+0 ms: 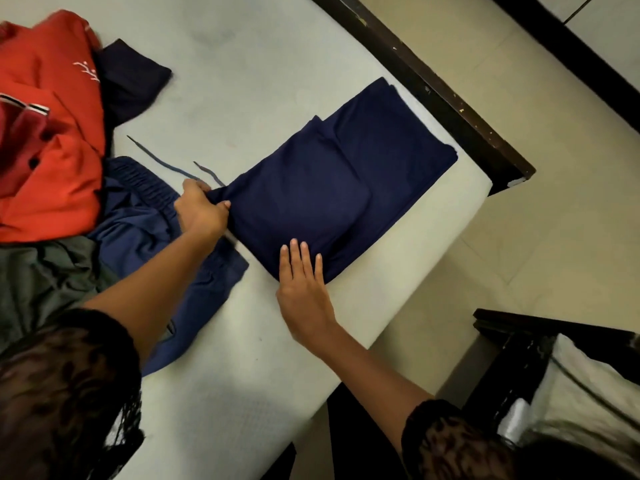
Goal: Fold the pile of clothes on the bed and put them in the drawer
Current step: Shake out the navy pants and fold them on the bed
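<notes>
Navy trousers (332,188), folded, lie on the pale mattress (242,81) near its corner. The left hand (202,211) pinches their bunched waistband edge while the right hand (304,289) presses flat, fingers straight, on the near fold. Unfolded clothes (52,140) are heaped alongside.

My folded garment (339,188) is plain navy. The shorts (138,230) are a lighter blue, the shirt (45,133) red-orange, the mattress (242,64) pale grey-white, the bed frame (433,88) dark brown, my lace sleeves (62,393) black and mottled.
</notes>
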Demonstrator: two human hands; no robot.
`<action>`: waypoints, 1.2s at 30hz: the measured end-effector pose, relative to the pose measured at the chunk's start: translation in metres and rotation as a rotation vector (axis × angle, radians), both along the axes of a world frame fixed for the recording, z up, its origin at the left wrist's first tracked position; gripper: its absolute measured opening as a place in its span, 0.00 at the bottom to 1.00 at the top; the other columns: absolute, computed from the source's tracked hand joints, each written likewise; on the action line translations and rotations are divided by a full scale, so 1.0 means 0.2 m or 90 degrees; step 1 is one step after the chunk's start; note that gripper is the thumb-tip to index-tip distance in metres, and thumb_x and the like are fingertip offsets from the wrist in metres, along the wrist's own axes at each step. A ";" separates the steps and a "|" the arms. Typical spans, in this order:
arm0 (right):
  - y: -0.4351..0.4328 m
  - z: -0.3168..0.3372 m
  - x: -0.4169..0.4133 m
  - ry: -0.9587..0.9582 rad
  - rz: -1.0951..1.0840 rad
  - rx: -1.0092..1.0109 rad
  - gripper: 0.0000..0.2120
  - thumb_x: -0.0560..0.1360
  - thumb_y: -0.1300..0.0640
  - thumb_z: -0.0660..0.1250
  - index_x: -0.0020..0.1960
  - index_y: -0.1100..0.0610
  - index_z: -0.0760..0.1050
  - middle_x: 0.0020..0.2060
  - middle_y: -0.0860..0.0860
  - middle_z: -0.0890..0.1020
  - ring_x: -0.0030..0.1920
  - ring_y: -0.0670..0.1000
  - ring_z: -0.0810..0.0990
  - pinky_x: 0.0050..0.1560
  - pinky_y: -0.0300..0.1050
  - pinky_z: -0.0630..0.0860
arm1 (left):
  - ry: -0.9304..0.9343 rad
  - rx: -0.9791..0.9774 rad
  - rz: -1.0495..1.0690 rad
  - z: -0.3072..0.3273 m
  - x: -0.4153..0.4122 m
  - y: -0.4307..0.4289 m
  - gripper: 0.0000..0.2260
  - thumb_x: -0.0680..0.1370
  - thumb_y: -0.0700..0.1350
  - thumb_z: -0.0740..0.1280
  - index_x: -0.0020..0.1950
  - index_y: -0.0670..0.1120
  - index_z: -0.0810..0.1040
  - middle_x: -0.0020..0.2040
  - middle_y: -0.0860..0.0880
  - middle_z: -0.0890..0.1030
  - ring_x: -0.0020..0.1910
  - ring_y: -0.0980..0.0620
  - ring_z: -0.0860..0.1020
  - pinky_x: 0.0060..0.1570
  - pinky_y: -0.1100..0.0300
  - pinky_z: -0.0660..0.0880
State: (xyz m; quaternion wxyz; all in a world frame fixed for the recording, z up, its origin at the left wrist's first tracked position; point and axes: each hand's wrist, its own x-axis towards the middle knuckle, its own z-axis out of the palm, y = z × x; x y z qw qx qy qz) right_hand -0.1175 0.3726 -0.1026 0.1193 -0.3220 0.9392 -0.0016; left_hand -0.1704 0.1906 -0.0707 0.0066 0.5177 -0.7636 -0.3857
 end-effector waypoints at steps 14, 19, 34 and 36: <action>-0.19 0.09 0.44 -0.029 -0.017 -0.281 0.23 0.73 0.49 0.56 0.59 0.60 0.79 0.57 0.55 0.81 0.62 0.57 0.75 0.69 0.65 0.55 | 0.018 -0.334 -0.176 0.00 0.55 0.02 0.21 0.73 0.38 0.66 0.66 0.36 0.68 0.69 0.36 0.67 0.68 0.36 0.64 0.63 0.44 0.61; -0.21 0.00 0.01 0.021 0.027 -0.284 0.24 0.76 0.52 0.52 0.68 0.61 0.70 0.70 0.59 0.69 0.72 0.60 0.62 0.72 0.62 0.54 | 0.009 -0.403 -0.457 -0.12 0.49 0.16 0.23 0.80 0.45 0.55 0.72 0.36 0.63 0.74 0.36 0.59 0.73 0.35 0.55 0.70 0.42 0.53; 0.26 -0.18 -0.68 0.011 -0.100 -0.025 0.35 0.74 0.35 0.35 0.77 0.50 0.43 0.77 0.50 0.46 0.76 0.54 0.41 0.73 0.55 0.36 | -0.122 -0.407 -0.486 -0.26 0.52 0.22 0.30 0.78 0.65 0.45 0.77 0.53 0.54 0.77 0.41 0.52 0.75 0.36 0.46 0.70 0.41 0.35; 0.20 -0.16 -0.75 0.021 -0.082 -0.039 0.35 0.75 0.36 0.36 0.77 0.52 0.44 0.77 0.52 0.46 0.76 0.55 0.42 0.73 0.55 0.36 | -0.105 -0.421 -0.494 -0.24 0.47 0.25 0.30 0.78 0.65 0.45 0.77 0.53 0.54 0.77 0.41 0.52 0.75 0.36 0.46 0.69 0.40 0.35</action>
